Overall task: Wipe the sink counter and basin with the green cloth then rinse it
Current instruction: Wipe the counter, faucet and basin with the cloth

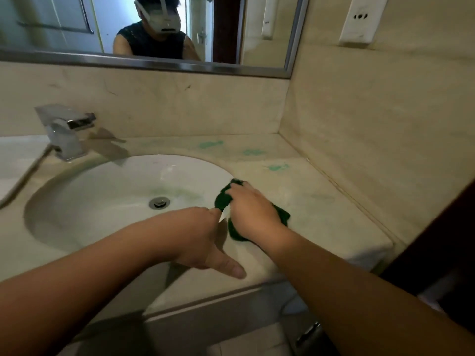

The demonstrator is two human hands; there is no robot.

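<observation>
The green cloth (223, 199) lies bunched on the beige sink counter (316, 201), right at the basin's right rim. My right hand (253, 210) presses down on it and grips it, hiding most of the cloth. My left hand (203, 240) rests on the counter's front edge just left of the cloth, fingers spread, forefinger tip near the cloth's corner, thumb pointing right. The white oval basin (102, 199) with its metal drain (159, 202) sits left of both hands. Faint green smears mark the basin near the drain.
A chrome tap (65, 132) stands at the back left of the basin. Several teal-green stains (210, 144) dot the counter behind the cloth. A mirror (144, 29) hangs above the backsplash; a side wall with a socket plate (359, 19) closes off the right.
</observation>
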